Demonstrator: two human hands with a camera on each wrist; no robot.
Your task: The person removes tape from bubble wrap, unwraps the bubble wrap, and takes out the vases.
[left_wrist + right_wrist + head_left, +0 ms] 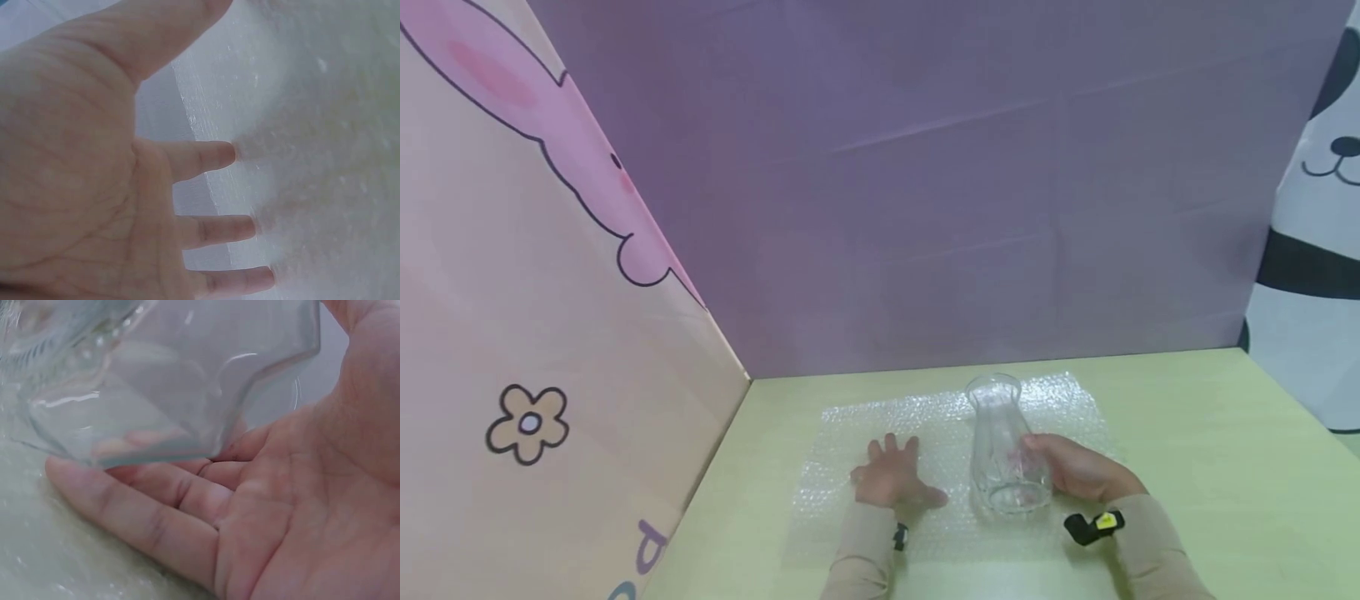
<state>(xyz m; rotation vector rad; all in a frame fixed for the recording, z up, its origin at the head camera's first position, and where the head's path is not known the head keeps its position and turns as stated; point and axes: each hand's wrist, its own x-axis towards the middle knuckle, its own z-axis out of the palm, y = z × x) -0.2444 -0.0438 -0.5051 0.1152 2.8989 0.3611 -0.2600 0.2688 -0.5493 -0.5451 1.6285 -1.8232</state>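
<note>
A clear glass vase [1006,446] with a flared rim is held over the right part of a sheet of bubble wrap [955,533]. Its mouth points to the far side; I cannot tell whether it touches the sheet. My right hand [1086,471] grips the vase from the right, thumb on its side. The right wrist view shows the fingers [144,519] running beneath the vase's scalloped glass [175,394]. Left of the vase, my left hand [891,479] lies spread over the bubble wrap. In the left wrist view its fingertips [215,153] reach the wrap's surface.
The bubble wrap lies on a pale yellow-green table [1210,450]. A purple cloth backdrop [925,208] rises at the back edge. On the left stands a panel with a flower drawing [529,423], and a panda print [1315,275] shows at right.
</note>
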